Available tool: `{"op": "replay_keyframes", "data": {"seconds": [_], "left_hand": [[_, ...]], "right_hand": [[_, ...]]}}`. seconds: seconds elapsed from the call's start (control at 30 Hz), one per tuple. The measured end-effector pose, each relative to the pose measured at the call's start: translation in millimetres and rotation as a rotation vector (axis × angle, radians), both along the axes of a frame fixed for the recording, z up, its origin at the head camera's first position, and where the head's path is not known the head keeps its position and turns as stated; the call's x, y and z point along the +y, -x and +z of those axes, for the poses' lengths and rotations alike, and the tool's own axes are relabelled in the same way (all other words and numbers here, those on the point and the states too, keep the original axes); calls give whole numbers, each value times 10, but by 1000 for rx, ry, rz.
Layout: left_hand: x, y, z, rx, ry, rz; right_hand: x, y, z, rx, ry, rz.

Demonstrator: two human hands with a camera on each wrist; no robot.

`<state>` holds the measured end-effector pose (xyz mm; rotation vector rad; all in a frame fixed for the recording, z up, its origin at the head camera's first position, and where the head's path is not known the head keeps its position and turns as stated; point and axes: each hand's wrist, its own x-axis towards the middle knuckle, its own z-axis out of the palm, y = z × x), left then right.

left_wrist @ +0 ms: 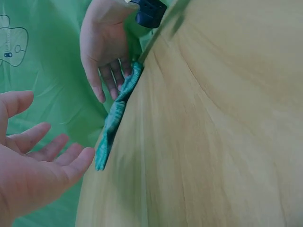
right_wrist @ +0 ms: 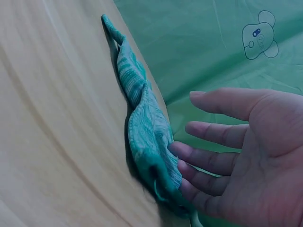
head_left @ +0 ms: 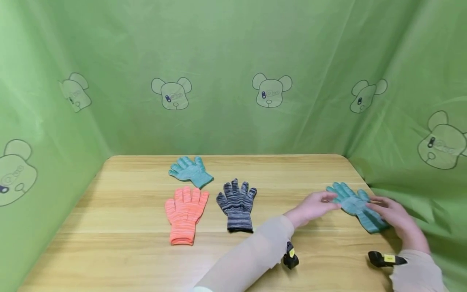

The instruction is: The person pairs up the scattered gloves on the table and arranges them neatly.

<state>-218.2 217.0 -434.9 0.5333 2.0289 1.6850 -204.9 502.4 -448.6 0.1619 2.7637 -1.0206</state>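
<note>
A teal knitted glove lies at the right side of the table, its fingers pointing to the far left and its cuff toward the near right. My left hand is beside the glove's finger end, its own fingers relaxed and slightly bent. At the cuff side is my right hand; in the right wrist view its loosely spread fingers reach right to the glove's edge. In the left wrist view the glove lies along the table edge between both hands, and neither hand grips it.
Another teal glove lies at the back of the wooden table. Nearer are an orange glove and a dark grey striped glove, both flat. Green curtains with bear outlines enclose the back and sides.
</note>
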Motion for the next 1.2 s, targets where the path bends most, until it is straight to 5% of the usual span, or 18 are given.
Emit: {"op": "replay_keyframes", "data": {"seconds": [0.3, 0.77, 1.2], "left_hand": [[12, 48, -61, -15, 26, -15], [18, 136, -192, -3, 46, 19], [-76, 141, -280, -119, -2, 32]], "right_hand": [[-61, 13, -28, 32, -19, 30], [-330, 78, -19, 56, 127, 80], [-450, 93, -14, 29, 293, 101]]}}
